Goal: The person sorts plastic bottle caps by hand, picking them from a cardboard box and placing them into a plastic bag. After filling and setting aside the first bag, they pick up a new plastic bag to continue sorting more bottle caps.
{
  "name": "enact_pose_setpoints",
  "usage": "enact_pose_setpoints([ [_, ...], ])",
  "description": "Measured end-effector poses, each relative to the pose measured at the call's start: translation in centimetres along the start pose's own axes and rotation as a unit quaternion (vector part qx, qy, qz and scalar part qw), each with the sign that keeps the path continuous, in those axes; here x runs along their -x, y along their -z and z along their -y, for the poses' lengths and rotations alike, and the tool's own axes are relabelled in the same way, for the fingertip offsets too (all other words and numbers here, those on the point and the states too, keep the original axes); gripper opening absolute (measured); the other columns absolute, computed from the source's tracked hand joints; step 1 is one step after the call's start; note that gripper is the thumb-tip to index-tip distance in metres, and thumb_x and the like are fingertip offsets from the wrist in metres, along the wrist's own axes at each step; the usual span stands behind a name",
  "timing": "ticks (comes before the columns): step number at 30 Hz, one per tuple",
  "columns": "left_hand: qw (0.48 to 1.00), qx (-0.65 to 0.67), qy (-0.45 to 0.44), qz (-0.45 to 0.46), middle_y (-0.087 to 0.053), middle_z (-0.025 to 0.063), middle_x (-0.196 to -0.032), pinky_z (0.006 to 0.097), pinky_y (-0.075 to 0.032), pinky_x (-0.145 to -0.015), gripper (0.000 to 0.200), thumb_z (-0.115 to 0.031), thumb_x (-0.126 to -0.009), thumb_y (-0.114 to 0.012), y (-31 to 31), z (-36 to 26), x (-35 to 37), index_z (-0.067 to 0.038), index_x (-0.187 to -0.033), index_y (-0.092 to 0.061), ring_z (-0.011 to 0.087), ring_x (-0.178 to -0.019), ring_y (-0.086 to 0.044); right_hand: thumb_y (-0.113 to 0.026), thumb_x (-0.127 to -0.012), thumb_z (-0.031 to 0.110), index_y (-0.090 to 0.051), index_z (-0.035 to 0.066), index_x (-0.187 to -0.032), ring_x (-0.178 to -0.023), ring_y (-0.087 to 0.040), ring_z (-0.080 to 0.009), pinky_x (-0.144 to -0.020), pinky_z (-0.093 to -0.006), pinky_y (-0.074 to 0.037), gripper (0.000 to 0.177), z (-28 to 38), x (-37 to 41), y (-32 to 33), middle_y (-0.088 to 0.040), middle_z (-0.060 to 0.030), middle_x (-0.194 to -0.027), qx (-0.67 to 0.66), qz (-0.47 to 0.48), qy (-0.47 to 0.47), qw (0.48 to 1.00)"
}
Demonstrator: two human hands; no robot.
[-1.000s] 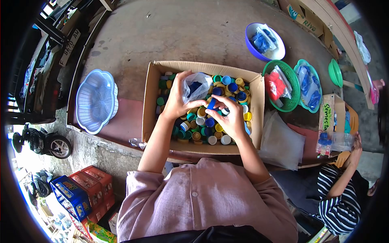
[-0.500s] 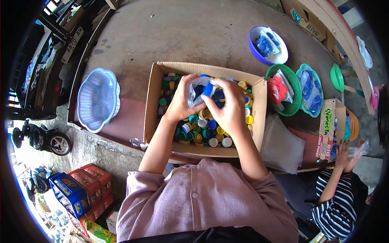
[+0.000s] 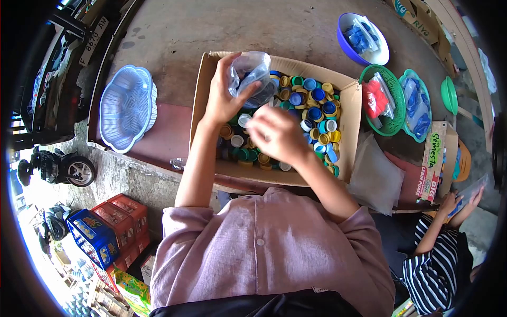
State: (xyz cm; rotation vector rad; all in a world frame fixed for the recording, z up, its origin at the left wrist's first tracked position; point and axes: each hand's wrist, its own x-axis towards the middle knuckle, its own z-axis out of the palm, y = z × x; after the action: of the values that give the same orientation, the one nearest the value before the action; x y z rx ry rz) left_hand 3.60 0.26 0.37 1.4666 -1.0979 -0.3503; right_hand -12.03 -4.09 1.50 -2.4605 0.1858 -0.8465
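Note:
My left hand (image 3: 224, 98) is wrapped round a clear plastic bag (image 3: 256, 66), its mouth wide and facing up, with dark blue pieces low inside. Just below and to the right of the bag, my right hand (image 3: 280, 134) is blurred, its fingers curled in; whatever they hold, if anything, is hidden. Both hands are over a cardboard box (image 3: 351, 121) filled with loose bottle caps (image 3: 314, 113) in blue, yellow, green and white. My hands and the bag cover part of the caps.
Left of the box stands a pale blue basket (image 3: 127, 108). At right are a purple bowl (image 3: 346, 39), a green basket (image 3: 388, 127) and a teal tray (image 3: 422, 134) with bagged pieces, and flat plastic bags (image 3: 375, 174). A co-worker's hands (image 3: 457, 203) hold a clear bag.
My left hand has raised the bag upward and left. My right hand has come away from its mouth and curled; the blue piece it pinched no longer shows. The view has shifted slightly.

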Motion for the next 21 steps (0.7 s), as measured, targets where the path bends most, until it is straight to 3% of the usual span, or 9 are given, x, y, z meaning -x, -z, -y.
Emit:
enact_pose_setpoints([
  [1, 1.0, -0.011, -0.013, 0.015, -0.053, 0.0144, -0.107, 0.0325, -0.044, -0.085, 0.061, -0.011, -0.069, -0.073, 0.4, 0.1, -0.2, 0.0, -0.118, -0.04, 0.0218, -0.098, -0.053, -0.065, -0.07, 0.014, -0.057, 0.008, -0.073, -0.074, -0.055, -0.022, -0.062, -0.0333, -0.045, 0.01, -0.1, 1.3, -1.8, -0.053, -0.0048, -0.078, -0.018, 0.1, 0.013, 0.995],
  [4, 1.0, -0.008, -0.03, -0.001, -0.053, 0.0134, -0.108, 0.0328, -0.043, -0.085, 0.056, -0.01, -0.071, -0.07, 1.5, -0.1, 0.0, 0.0, -0.118, -0.04, 0.021, -0.098, -0.053, -0.065, -0.068, 0.02, -0.063, 0.01, -0.078, -0.099, -0.046, -0.0207, -0.083, -0.0371, -0.038, 0.015, 0.1, 3.7, -4.5, -0.053, -0.003, -0.087, 0.05, 0.222, 0.01, 0.974],
  [5, 0.999, -0.016, -0.048, -0.018, -0.053, 0.0133, -0.108, 0.0329, -0.043, -0.085, 0.055, -0.01, -0.072, -0.07, 1.9, -0.3, 0.0, 0.0, -0.117, -0.04, 0.0208, -0.098, -0.053, -0.065, -0.068, 0.02, -0.063, 0.01, -0.078, -0.099, -0.046, -0.0207, -0.083, -0.0371, -0.038, 0.015, -0.1, 3.9, -4.1, -0.053, -0.003, -0.087, 0.052, 0.221, 0.012, 0.974],
  [7, 0.998, 0.045, -0.011, -0.049, -0.051, 0.0142, -0.108, 0.0323, -0.043, -0.086, 0.053, -0.006, -0.073, -0.068, 2.7, -1.1, 0.9, 0.001, -0.117, -0.04, 0.0207, -0.099, -0.053, -0.065, -0.067, 0.018, -0.062, 0.007, -0.077, -0.094, -0.048, -0.0216, -0.083, -0.0363, -0.038, 0.015, -0.5, 4.0, -2.6, -0.053, -0.004, -0.093, 0.076, 0.389, -0.04, 0.917],
  [9, 0.995, 0.074, 0.003, -0.071, -0.05, 0.0148, -0.108, 0.031, -0.043, -0.086, 0.052, -0.004, -0.074, -0.066, 3.4, -2.7, 1.7, 0.0, -0.118, -0.039, 0.0202, -0.099, -0.052, -0.065, -0.063, 0.016, -0.062, 0.007, -0.067, -0.092, -0.05, -0.0198, -0.083, -0.0351, -0.036, 0.01, -1.0, 5.2, -0.7, -0.055, -0.0027, -0.086, 0.073, 0.335, -0.003, 0.939],
  [14, 0.993, 0.048, -0.01, -0.111, -0.049, 0.0133, -0.107, 0.0296, -0.044, -0.084, 0.05, -0.003, -0.075, -0.065, 5.1, -5.0, 3.3, 0.0, -0.118, -0.039, 0.019, -0.099, -0.052, -0.065, -0.065, 0.016, -0.06, 0.005, -0.066, -0.085, -0.055, -0.0227, -0.079, -0.0368, -0.04, 0.012, 0.4, 4.4, 0.7, -0.059, -0.006, -0.076, 0.103, 0.383, -0.09, 0.914],
  [17, 0.989, 0.068, 0.009, -0.134, -0.048, 0.0114, -0.108, 0.0289, -0.044, -0.083, 0.051, -0.004, -0.075, -0.066, 6.2, -6.9, 4.0, 0.0, -0.117, -0.039, 0.0185, -0.098, -0.052, -0.065, -0.067, 0.022, -0.059, 0.004, -0.065, -0.074, -0.059, -0.0282, -0.068, -0.0388, -0.046, 0.019, -1.1, 3.4, -3.4, -0.059, -0.0101, -0.071, 0.156, 0.295, -0.077, 0.94],
  [18, 0.987, 0.061, -0.007, -0.147, -0.047, 0.0114, -0.109, 0.0288, -0.044, -0.084, 0.051, -0.004, -0.074, -0.066, 6.5, -7.2, 4.2, 0.0, -0.117, -0.039, 0.0184, -0.098, -0.052, -0.065, -0.068, 0.027, -0.059, 0.003, -0.066, -0.067, -0.059, -0.0317, -0.06, -0.0401, -0.047, 0.025, -1.9, 3.4, -5.3, -0.059, -0.0139, -0.071, 0.109, 0.261, -0.13, 0.95],
  [21, 0.985, 0.038, -0.023, -0.164, -0.046, 0.0113, -0.109, 0.029, -0.043, -0.085, 0.051, -0.005, -0.074, -0.067, 7.4, -7.7, 5.1, 0.0, -0.117, -0.04, 0.018, -0.098, -0.05, -0.068, -0.065, 0.031, -0.059, 0.003, -0.067, -0.066, -0.06, -0.0309, -0.062, -0.0388, -0.048, 0.03, -0.8, 1.6, -6.3, -0.058, -0.0145, -0.068, 0.144, 0.3, -0.152, 0.93],
])
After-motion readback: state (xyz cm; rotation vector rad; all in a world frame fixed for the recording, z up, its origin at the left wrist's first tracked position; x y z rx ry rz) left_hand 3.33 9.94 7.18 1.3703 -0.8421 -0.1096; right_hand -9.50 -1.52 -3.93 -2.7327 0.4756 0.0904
